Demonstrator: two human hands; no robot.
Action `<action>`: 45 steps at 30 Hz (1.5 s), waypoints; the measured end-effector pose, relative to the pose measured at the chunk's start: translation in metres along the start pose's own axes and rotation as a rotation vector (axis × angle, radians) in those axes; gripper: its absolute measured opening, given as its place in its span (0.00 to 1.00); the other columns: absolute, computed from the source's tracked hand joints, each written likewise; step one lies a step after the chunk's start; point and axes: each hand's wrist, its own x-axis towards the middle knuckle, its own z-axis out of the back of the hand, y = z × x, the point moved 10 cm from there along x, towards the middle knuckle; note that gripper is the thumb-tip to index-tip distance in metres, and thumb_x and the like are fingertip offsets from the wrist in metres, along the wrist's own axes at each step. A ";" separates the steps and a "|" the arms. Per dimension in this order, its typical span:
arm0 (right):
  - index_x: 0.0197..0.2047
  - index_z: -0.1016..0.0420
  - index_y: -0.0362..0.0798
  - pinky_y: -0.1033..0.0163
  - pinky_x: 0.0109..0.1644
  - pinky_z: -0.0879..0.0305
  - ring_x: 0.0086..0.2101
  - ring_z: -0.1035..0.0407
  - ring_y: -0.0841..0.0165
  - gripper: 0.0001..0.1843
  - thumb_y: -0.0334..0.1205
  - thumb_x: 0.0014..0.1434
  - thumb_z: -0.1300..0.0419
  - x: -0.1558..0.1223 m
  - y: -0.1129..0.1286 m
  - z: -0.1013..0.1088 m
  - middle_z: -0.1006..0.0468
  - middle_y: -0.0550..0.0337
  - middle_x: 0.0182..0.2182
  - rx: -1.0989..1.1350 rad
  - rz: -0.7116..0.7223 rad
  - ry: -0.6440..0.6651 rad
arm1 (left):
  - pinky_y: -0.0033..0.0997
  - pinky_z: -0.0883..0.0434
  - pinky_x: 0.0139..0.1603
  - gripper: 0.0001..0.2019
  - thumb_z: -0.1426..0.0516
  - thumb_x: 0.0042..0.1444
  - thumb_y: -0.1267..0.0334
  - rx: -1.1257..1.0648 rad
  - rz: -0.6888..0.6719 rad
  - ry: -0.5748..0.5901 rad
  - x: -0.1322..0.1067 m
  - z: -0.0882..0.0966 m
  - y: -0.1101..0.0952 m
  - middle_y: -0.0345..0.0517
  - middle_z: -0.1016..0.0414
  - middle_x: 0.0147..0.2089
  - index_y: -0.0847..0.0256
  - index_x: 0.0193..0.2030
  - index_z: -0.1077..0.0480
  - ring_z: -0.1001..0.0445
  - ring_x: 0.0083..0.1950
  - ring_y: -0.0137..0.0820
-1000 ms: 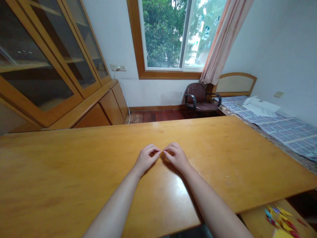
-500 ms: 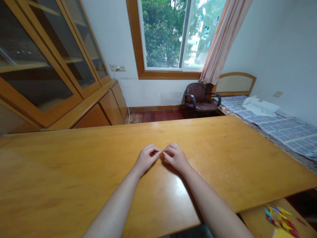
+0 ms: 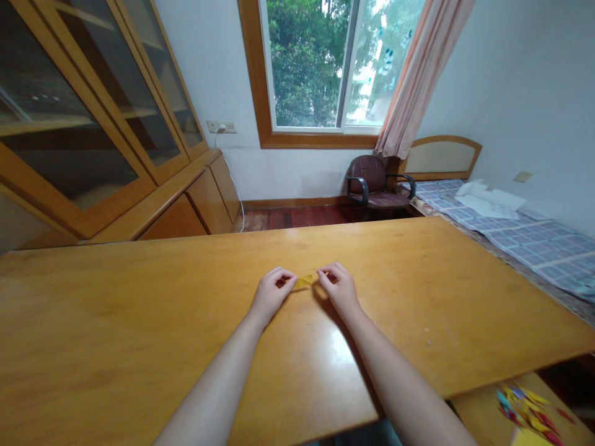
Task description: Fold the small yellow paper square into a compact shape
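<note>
Over the middle of the table my left hand [image 3: 274, 291] pinches a small folded piece of yellow paper [image 3: 304, 281] between thumb and fingers. The paper sticks out to the right with crease lines on it; its left end is hidden by the fingertips. Just right of the paper is my right hand [image 3: 338, 288], its thumb and forefinger drawn together in a pinch. A narrow gap parts those fingertips from the paper, and nothing shows in them.
A wooden table [image 3: 139, 322] spreads under both arms. At the lower right, a lower wooden surface holds a pile of colourful folded paper pieces [image 3: 530, 412] and a yellow sheet [image 3: 530, 437]. Beyond the table are a chair [image 3: 372, 179], a bed [image 3: 520, 226] and a cabinet [image 3: 186, 204].
My hands have drawn apart, the right one moving rightward off the paper. The yellow paper, covered by the fingers before, now shows between them in my left hand.
</note>
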 end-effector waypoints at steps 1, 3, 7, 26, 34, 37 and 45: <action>0.33 0.22 0.48 0.62 0.37 0.36 0.31 0.32 0.67 0.06 0.37 0.60 0.40 0.000 0.002 -0.002 0.25 0.58 0.30 0.011 0.010 0.023 | 0.28 0.33 0.37 0.07 0.41 0.57 0.61 -0.003 0.001 0.001 0.000 0.000 0.000 0.43 0.26 0.32 0.60 0.29 0.27 0.28 0.35 0.30; 0.37 0.21 0.49 0.62 0.39 0.35 0.33 0.31 0.67 0.05 0.37 0.60 0.40 -0.001 0.006 -0.010 0.24 0.58 0.32 0.021 0.040 0.098 | 0.28 0.33 0.38 0.07 0.41 0.57 0.61 -0.008 -0.004 0.009 0.000 -0.001 0.000 0.42 0.26 0.32 0.60 0.30 0.27 0.28 0.35 0.30; 0.34 0.23 0.49 0.61 0.42 0.36 0.35 0.31 0.66 0.05 0.37 0.61 0.40 -0.005 0.014 -0.023 0.24 0.58 0.30 -0.011 0.090 0.205 | 0.28 0.33 0.38 0.07 0.42 0.57 0.61 -0.003 -0.019 0.026 -0.001 -0.003 -0.004 0.43 0.26 0.33 0.60 0.30 0.26 0.28 0.36 0.30; 0.28 0.25 0.47 0.64 0.34 0.39 0.30 0.33 0.68 0.11 0.40 0.60 0.42 -0.001 0.000 -0.009 0.28 0.60 0.26 0.066 -0.050 0.100 | 0.27 0.32 0.35 0.09 0.43 0.56 0.61 -0.022 0.013 -0.004 0.000 0.003 0.003 0.41 0.27 0.29 0.61 0.27 0.27 0.28 0.33 0.30; 0.27 0.26 0.47 0.63 0.36 0.38 0.30 0.33 0.67 0.10 0.42 0.58 0.41 -0.001 -0.017 0.002 0.28 0.61 0.26 0.143 -0.164 -0.008 | 0.29 0.29 0.40 0.08 0.44 0.58 0.59 -0.066 0.065 -0.128 0.000 0.016 0.015 0.44 0.25 0.36 0.61 0.32 0.27 0.26 0.40 0.32; 0.26 0.26 0.48 0.63 0.36 0.38 0.30 0.33 0.67 0.11 0.43 0.58 0.41 -0.001 -0.016 -0.001 0.28 0.61 0.26 0.154 -0.156 0.012 | 0.30 0.28 0.42 0.06 0.43 0.59 0.62 -0.049 -0.030 -0.103 -0.002 0.012 -0.002 0.45 0.28 0.42 0.60 0.41 0.27 0.27 0.43 0.32; 0.26 0.25 0.48 0.64 0.35 0.37 0.29 0.33 0.68 0.11 0.43 0.57 0.41 -0.001 -0.009 -0.006 0.27 0.61 0.25 0.177 -0.156 0.083 | 0.43 0.28 0.54 0.21 0.38 0.55 0.64 0.111 -0.214 0.085 -0.010 -0.013 -0.019 0.50 0.35 0.56 0.52 0.56 0.32 0.34 0.59 0.40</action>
